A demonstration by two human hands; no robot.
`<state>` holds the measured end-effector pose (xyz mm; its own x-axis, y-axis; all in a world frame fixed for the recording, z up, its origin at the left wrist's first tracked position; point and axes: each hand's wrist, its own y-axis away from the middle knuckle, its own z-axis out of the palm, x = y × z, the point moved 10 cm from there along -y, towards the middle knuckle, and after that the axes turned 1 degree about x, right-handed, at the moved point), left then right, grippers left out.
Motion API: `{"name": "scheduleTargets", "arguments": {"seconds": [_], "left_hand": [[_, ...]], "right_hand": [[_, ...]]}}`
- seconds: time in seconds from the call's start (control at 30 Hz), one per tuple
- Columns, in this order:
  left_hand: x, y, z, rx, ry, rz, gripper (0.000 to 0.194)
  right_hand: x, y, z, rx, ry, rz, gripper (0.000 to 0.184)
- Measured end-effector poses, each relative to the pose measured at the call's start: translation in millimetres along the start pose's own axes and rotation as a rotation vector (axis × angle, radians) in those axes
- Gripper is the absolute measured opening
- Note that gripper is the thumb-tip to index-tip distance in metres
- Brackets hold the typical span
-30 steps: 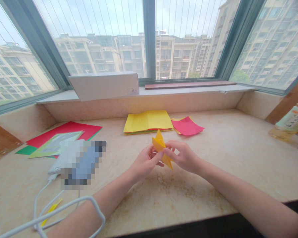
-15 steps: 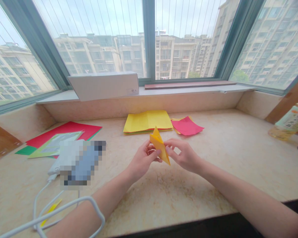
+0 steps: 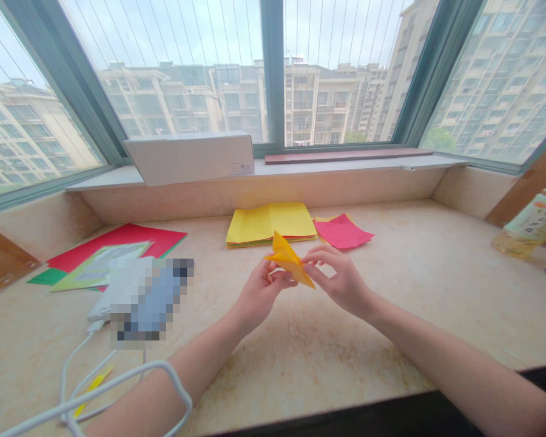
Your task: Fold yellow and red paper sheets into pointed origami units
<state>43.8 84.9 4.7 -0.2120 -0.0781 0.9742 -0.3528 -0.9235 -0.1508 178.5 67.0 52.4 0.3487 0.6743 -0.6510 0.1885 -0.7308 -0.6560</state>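
Note:
A folded piece of yellow-orange paper (image 3: 291, 262) is held up above the counter, between my two hands. It has pointed corners, one upward and one toward the lower right. My left hand (image 3: 264, 290) pinches its left and lower side, thumb in front and fingers curled behind. My right hand (image 3: 339, 278) grips its right edge between thumb and fingers. Behind the folded paper lies a stack of yellow sheets (image 3: 269, 222) with other colours showing underneath. Beside that stack is a small pile of pink-red paper (image 3: 344, 232).
Red paper (image 3: 118, 238), a green sheet (image 3: 50, 277) and a packet lie at left. A white device (image 3: 127, 282) with a white cable (image 3: 164, 367) sits near a blurred-out object (image 3: 157, 303). A white box (image 3: 191, 159) stands on the sill; a bottle (image 3: 530, 221) is at right.
The folded paper has tilted to the left in my hands, its upper point leaning left and its lower tip rising. My hands have barely shifted.

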Motion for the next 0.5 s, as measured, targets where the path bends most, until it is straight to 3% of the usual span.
{"name": "scheduleTargets", "arguments": {"seconds": [0.5], "left_hand": [[5.2,1.3,11.1,-0.070,0.021,0.026,0.024]], "right_hand": [[-6.0,1.4,6.4,-0.051,0.024,-0.084,0.008]]}}
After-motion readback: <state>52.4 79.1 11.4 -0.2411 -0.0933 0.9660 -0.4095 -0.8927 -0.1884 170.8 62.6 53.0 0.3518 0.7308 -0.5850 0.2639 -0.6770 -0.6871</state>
